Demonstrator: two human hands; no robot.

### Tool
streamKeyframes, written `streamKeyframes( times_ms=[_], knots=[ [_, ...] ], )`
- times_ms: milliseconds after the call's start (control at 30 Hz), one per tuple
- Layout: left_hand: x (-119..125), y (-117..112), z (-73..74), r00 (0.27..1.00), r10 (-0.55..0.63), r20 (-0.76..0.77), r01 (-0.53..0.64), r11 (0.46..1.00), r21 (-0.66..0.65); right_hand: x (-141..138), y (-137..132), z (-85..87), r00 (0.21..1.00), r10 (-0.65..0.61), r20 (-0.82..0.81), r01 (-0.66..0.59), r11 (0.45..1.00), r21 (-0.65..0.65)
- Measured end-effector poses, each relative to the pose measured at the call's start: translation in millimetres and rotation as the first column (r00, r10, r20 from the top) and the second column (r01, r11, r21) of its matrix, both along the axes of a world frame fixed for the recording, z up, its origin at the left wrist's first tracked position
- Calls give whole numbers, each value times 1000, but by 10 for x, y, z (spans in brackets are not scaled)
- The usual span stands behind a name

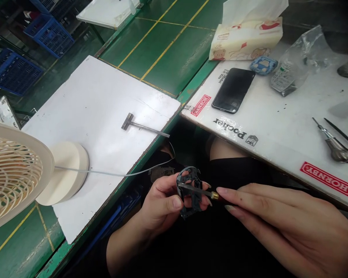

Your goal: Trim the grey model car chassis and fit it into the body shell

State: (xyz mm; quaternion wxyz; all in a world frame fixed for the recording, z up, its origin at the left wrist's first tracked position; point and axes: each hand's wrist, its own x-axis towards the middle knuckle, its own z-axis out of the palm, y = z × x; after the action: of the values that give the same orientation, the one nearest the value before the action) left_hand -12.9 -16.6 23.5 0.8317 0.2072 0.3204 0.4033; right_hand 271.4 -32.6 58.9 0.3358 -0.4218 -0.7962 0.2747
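A dark, open-framed plastic part (195,200) with a rounded end sits in my left hand (162,199), thumb and fingers closed around it above my lap. My right hand (281,216) comes in from the right, fingers pinched on the handle of a slim flat-bladed tool. The grey metal blade (197,190) of this tool lies across the part, its tip against or inside the rounded end. A brass-coloured collar (215,195) joins blade and handle; the handle is mostly hidden by my fingers. Whether the blade is a file or a knife, I cannot tell.
A metal hammer (145,127) lies on the white left table (104,92), near a cream fan (66,170) whose cable hangs towards my lap. On the right table are a phone (233,90), tissues (246,40), a plastic bag (301,58) and an awl-like tool (336,144).
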Motion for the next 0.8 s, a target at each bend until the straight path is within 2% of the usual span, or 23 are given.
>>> streamKeyframes(
  times_ms=[133, 333, 467, 667, 800],
  knots=[
    [-29, 0, 51, 998, -2, -56, 3, 1000, 19, -29, 9, 21, 1000, 2, -27, -3, 999, -43],
    [-14, 3, 68, 995, 67, -77, -63, 997, 49, -54, 93, -8, 999, 13, -48, -18, 994, -105],
    [3, 14, 39, 998, 63, -26, -60, 993, 104, -50, 103, -12, 999, 33, -38, -39, 987, -157],
    [-5, 28, 52, 999, 46, 18, -48, 993, 106, -45, 60, -24, 999, 21, -29, -25, 990, -135],
    [-14, 42, 58, 999, 38, 14, -39, 994, 100, -46, 64, -29, 999, 23, -41, -29, 986, -166]
  ],
)
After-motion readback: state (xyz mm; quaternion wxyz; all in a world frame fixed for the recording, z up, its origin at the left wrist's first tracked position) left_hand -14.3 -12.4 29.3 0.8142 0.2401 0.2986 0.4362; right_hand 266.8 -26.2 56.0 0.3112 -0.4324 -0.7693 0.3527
